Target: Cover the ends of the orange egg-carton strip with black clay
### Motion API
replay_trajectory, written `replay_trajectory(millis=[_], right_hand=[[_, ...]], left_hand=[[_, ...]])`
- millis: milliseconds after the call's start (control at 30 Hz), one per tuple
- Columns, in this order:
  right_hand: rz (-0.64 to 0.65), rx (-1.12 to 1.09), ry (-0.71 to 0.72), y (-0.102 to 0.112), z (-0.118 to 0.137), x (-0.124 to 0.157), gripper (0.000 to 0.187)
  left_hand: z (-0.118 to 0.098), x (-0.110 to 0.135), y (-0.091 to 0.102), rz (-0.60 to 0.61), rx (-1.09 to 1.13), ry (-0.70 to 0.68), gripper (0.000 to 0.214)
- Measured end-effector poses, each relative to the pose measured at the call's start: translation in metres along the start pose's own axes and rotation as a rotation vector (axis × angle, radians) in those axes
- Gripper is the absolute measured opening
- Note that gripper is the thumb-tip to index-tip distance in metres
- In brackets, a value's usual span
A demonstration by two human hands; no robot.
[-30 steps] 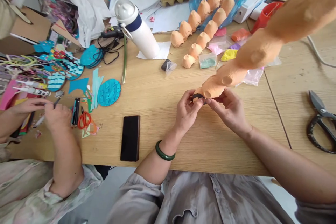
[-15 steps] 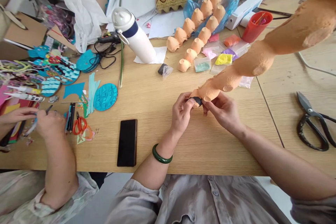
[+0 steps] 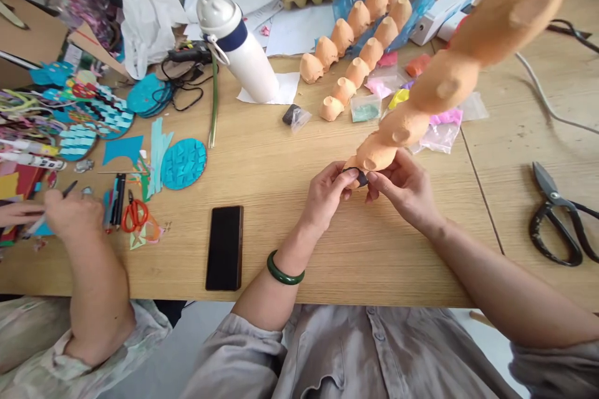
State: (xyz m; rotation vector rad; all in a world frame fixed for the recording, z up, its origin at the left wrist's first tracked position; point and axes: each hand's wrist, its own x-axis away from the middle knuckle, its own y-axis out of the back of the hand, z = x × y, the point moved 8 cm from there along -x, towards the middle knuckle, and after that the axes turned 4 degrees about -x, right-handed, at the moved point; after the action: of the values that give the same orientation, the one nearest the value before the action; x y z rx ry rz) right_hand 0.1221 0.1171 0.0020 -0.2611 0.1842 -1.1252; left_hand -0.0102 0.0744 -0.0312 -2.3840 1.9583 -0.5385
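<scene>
An orange strip of egg carton cups slants up from my hands toward the upper right, close to the camera at its far end. Its near end is pinched between the fingers of my left hand. A patch of black clay lies against that end cup, with my left thumb on it. My right hand grips the same strip from the other side, its thumb tip at the clay's edge. The fingers behind the strip are partly hidden.
Two more egg carton strips lie ahead, near bagged clay and a white bottle. A phone rests left of my arm, black-handled shears to the right. A co-worker's hand holds a pen at far left.
The strip has swung somewhat toward upright, now covering the red cup. My fingers have shifted slightly around the black clay. The whole view has tilted a little; the co-worker's hands moved left.
</scene>
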Motion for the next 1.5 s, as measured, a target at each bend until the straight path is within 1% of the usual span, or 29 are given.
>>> replay_trajectory(millis=[100,200,367,433,500,567,633,700,767,867,967,1033,1133,1300,1500], right_hand=[[0.018,0.028,-0.034,0.002,0.001,-0.002,0.047],[0.025,0.061,-0.107,0.005,-0.001,-0.003,0.048],[-0.037,-0.098,-0.159,0.013,-0.004,-0.006,0.051],[-0.068,-0.135,-0.168,0.015,-0.004,-0.007,0.052],[-0.124,-0.136,-0.167,0.019,-0.004,-0.006,0.054],[-0.178,-0.124,-0.163,0.022,-0.004,-0.004,0.056],[-0.204,-0.123,-0.163,0.021,-0.006,-0.002,0.057],[-0.206,-0.134,-0.175,0.018,-0.008,-0.001,0.058],[-0.203,-0.151,-0.194,0.015,-0.012,0.000,0.058],[-0.218,-0.159,-0.225,0.014,-0.015,0.003,0.059],[-0.262,-0.128,-0.232,0.017,-0.015,0.004,0.060],[-0.286,-0.115,-0.224,0.019,-0.015,0.005,0.061],[-0.285,-0.120,-0.236,0.020,-0.017,0.005,0.061],[-0.264,-0.152,-0.291,0.019,-0.023,0.005,0.058],[-0.278,-0.151,-0.287,0.022,-0.023,0.004,0.058]], left_hand=[[0.003,0.000,-0.002,0.014,0.035,0.032,0.029],[0.001,0.001,-0.004,0.029,0.034,0.041,0.028],[-0.003,0.003,-0.007,0.061,0.096,0.048,0.033],[-0.003,0.003,-0.008,0.064,0.103,0.026,0.042],[-0.003,0.003,-0.007,0.052,0.046,-0.016,0.056],[-0.004,0.003,-0.005,0.026,-0.067,-0.089,0.075],[-0.007,0.005,-0.004,-0.002,-0.197,-0.172,0.094],[-0.009,0.007,-0.003,-0.028,-0.315,-0.232,0.100],[-0.013,0.010,-0.002,-0.061,-0.424,-0.291,0.096],[-0.023,0.014,-0.003,-0.107,-0.597,-0.409,0.080],[-0.028,0.018,-0.007,-0.106,-0.697,-0.482,0.066],[-0.029,0.019,-0.007,-0.115,-0.722,-0.501,0.064],[-0.029,0.020,-0.007,-0.125,-0.757,-0.509,0.062],[-0.027,0.019,-0.007,-0.091,-0.779,-0.490,0.058],[-0.025,0.017,-0.008,-0.038,-0.788,-0.499,0.053]])
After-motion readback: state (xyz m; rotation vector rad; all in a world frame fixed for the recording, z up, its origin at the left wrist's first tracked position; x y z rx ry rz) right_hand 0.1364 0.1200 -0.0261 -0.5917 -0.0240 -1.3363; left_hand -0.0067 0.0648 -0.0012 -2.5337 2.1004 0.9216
